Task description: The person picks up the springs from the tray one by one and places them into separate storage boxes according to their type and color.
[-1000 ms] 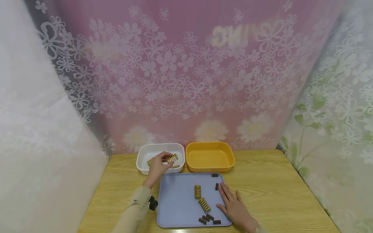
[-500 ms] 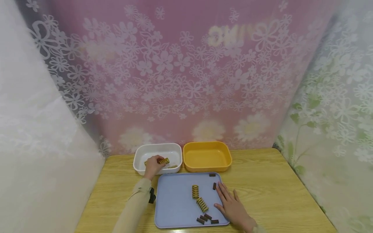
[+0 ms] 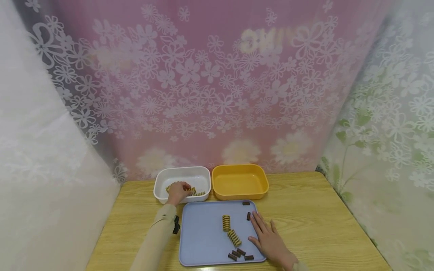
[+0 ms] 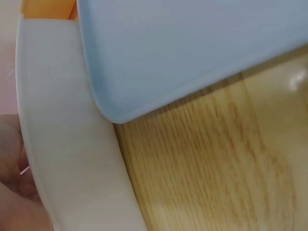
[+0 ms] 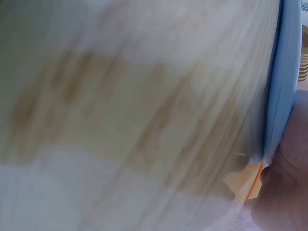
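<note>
My left hand (image 3: pixel 178 192) reaches into the white box (image 3: pixel 157 180), its fingers bent around a yellow spring (image 3: pixel 192 190) low inside. More yellow springs (image 3: pixel 201 194) lie there, partly covered by the hand. In the left wrist view, the box wall (image 4: pixel 67 120) hides most of that hand. My right hand (image 3: pixel 269 241) lies with straight fingers over the right rim of the blue tray (image 3: pixel 200 237). Two large yellow springs (image 3: pixel 226 223) sit mid-tray. Several small dark brown springs (image 3: pixel 236 254) are at its front, and one (image 3: pixel 248 216) is by my right fingertips.
An orange box (image 3: pixel 240 184) stands beside the white one, behind the tray. Another dark spring (image 3: pixel 246 203) lies at the tray's back right. Everything rests on a wooden table (image 3: pixel 305 210), with patterned curtains (image 3: pixel 210 94) behind and at the sides.
My left hand has lowered the yellow spring from above the white box down into it. My right hand stays on the tray rim. The head view has shifted slightly.
</note>
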Demonstrator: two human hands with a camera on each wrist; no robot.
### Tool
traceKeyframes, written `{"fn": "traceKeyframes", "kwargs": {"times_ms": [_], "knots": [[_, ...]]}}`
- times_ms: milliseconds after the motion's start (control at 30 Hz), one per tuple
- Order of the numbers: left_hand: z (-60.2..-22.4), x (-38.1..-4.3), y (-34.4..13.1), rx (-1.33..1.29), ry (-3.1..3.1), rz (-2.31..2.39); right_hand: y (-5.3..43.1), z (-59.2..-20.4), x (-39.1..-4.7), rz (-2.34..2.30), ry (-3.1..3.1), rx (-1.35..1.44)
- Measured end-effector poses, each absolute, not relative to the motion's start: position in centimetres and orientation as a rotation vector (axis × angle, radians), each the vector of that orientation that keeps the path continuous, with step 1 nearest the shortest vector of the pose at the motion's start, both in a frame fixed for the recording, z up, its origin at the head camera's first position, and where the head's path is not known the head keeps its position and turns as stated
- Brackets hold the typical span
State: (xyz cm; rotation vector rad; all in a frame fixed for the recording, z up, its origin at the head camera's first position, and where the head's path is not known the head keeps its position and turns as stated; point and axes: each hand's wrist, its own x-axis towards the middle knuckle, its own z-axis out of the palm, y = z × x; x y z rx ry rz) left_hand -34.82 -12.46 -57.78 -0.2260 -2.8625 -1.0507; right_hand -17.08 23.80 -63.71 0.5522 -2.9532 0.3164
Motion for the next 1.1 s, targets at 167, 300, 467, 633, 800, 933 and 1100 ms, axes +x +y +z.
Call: {"fn": "traceKeyframes", "kwargs": {"times_ms": [167, 300, 467, 633, 800, 933, 1100], "knots": [[-57.8, -34.6, -11.8, -0.251, -2.714, -1.157, 23.8, -63.5, -16.9, 0.324, -2.937, 0.565], [-57.4, -34.5, -10.7, -0.352, -2.513, -1.217, 23.8, -63.5, -16.9, 0.347, -2.925, 0.562], [-56.2, -33.6, -9.1, -0.425, -2.403, -1.330, 23.8, -63.7, -16.9, 0.356, -2.922, 0.561], [-55.7, -32.2, -7.7, -0.445, -2.416, -1.393, 23.8, -63.9, -17.0, 0.358, -2.897, 0.571], [-56.2, -31.1, -6.6, -0.514, -2.444, -1.390, 24.0, -64.6, -17.1, 0.377, -2.850, 0.591], [-56.8, -30.1, -6.1, -0.586, -2.464, -1.398, 24.3, -65.2, -17.1, 0.397, -2.828, 0.607], [-57.9, -29.0, -5.4, -0.619, -2.507, -1.460, 24.2, -65.0, -17.1, 0.401, -2.828, 0.611]]}}
